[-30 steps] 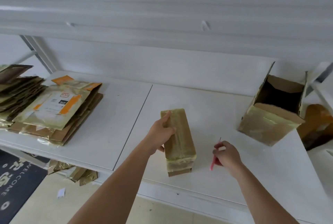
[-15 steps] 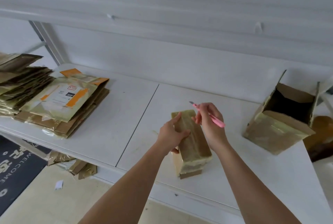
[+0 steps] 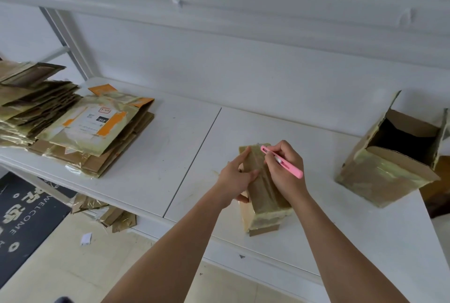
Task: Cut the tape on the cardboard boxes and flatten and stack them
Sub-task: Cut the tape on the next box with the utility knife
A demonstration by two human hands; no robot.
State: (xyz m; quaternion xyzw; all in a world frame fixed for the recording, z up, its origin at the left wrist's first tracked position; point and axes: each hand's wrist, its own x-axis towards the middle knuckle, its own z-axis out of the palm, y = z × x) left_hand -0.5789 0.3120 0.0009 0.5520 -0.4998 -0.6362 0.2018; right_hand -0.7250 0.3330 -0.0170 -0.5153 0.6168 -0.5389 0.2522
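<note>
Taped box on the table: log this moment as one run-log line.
step: cutting tape | left hand: holds taped box | right hand: grips pink cutter, tip at box top | flattened stack: far left | open box: right

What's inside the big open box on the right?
The big open box lies tipped with its flaps open. Inside, only bare cardboard walls and a dark shadow show. Whether anything sits deep in that shadow cannot be seen.

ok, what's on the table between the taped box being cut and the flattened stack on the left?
Nothing: bare white table with one panel seam, between taped box and flattened stack, per the head view.
</note>
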